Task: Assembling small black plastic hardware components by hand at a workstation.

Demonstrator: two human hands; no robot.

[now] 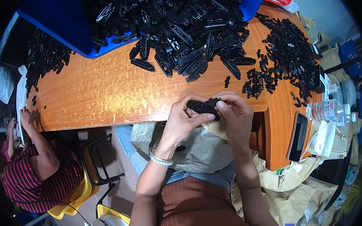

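Just past the table's front edge, my left hand is closed around a dark oval plastic part. My right hand pinches a small black plastic piece against the part's right end, thumb on top. How the two fit together is hidden by my fingers. Beyond my hands, a heap of similar black oval parts spills from a tilted blue tub onto the wooden table. Many small black pieces are spread over the table on the right.
A phone and a clear plastic bottle lie at the right edge. Another person in a striped shirt sits at the left by more black parts. A woven sack covers my lap; paper bags lie lower right.
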